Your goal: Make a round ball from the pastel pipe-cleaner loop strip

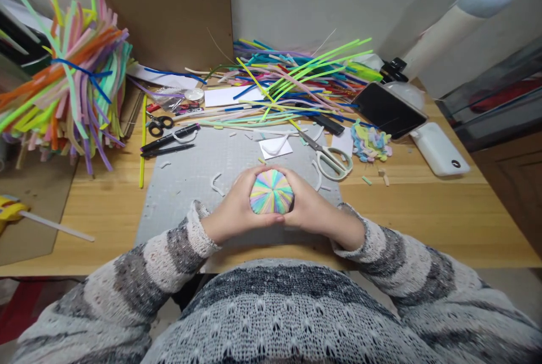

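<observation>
A round, pastel-striped pipe-cleaner piece (272, 191) is held above the front of the grey cutting mat (169, 206). Its stripes of pink, yellow, mint and purple meet at a point in the middle of its top. My left hand (237, 206) wraps its left side and my right hand (307, 203) its right side, with the fingers and thumbs of both meeting around it. The far side and underside of the piece are hidden. Just beyond my hands, a white pipe-cleaner bit lies on a small white card (276, 148).
White-handled scissors (334, 162) lie right of the mat's middle, with black scissors (159, 125) and markers (171, 139) at left. Loose pipe cleaners (292, 79) pile at the back. A large bundle (71, 82), a glue gun (12, 209), a phone (392, 109) and a white power bank (440, 149) flank the workspace.
</observation>
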The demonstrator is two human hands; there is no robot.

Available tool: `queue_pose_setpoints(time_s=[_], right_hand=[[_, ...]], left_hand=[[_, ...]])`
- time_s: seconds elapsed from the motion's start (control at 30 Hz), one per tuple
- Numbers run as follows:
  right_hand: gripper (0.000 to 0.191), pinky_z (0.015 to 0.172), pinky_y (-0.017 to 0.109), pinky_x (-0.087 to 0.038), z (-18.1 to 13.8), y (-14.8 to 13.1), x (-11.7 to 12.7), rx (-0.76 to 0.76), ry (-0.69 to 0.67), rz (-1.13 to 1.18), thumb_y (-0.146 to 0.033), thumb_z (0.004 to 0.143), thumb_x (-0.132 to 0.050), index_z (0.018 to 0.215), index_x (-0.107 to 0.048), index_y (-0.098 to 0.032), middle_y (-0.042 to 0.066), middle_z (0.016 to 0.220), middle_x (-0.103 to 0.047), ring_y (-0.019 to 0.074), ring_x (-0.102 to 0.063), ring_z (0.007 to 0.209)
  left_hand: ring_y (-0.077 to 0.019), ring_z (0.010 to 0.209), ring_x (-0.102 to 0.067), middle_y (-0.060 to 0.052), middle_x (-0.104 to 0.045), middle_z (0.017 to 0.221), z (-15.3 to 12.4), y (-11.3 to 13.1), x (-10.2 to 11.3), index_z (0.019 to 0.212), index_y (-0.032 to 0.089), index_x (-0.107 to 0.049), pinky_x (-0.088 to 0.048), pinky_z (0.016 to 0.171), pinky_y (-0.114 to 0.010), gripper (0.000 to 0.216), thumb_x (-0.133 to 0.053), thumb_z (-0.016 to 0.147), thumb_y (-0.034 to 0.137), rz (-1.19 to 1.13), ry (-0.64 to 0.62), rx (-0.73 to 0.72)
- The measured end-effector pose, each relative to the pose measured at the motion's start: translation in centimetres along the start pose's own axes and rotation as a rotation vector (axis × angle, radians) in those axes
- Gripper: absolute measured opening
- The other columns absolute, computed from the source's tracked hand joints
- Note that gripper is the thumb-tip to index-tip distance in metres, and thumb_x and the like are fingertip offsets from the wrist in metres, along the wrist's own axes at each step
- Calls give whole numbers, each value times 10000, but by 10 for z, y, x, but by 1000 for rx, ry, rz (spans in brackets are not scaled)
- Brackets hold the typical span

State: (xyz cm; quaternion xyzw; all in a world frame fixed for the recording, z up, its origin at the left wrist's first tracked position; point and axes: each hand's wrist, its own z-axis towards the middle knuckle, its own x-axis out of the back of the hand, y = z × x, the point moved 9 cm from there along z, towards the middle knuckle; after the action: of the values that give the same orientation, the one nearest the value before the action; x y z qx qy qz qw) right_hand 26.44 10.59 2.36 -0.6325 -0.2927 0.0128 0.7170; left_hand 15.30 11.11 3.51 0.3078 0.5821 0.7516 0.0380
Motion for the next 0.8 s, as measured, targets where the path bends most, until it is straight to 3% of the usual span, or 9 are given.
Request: queue_pose_setpoints(time_s=[0.2,0.5,0.8], right_hand=[[869,1110,562,-376,-1,1,-5,4,-9,46,-350,651,-825,1378,-367,-222,173,1450,-448,350,-443,1344],[821,1060,574,-407,2,7,-5,-15,-31,44,-390,644,-819,1324,-397,-207,177,1374,-501,365,-485,1284],[796,1078,564,-379,5,17,-8,-5,34,60,-357,621,-822,1291,-412,-227,164,1343,-521,352,-508,1248]], left_hand=[[-333,1307,-483,-175,-503,1380,0,2,-1,1343,196,-418,-379,1110,-567,818,-817,670,437,-9,11,-36],[-355,1360,-441,-156,-473,1461,3,-1,-4,1385,247,-422,-305,1139,-622,842,-821,667,432,-47,-17,3],[-329,1358,-447,-173,-472,1443,5,-4,-8,1302,220,-447,-333,1142,-569,775,-832,650,383,-168,52,-50]])
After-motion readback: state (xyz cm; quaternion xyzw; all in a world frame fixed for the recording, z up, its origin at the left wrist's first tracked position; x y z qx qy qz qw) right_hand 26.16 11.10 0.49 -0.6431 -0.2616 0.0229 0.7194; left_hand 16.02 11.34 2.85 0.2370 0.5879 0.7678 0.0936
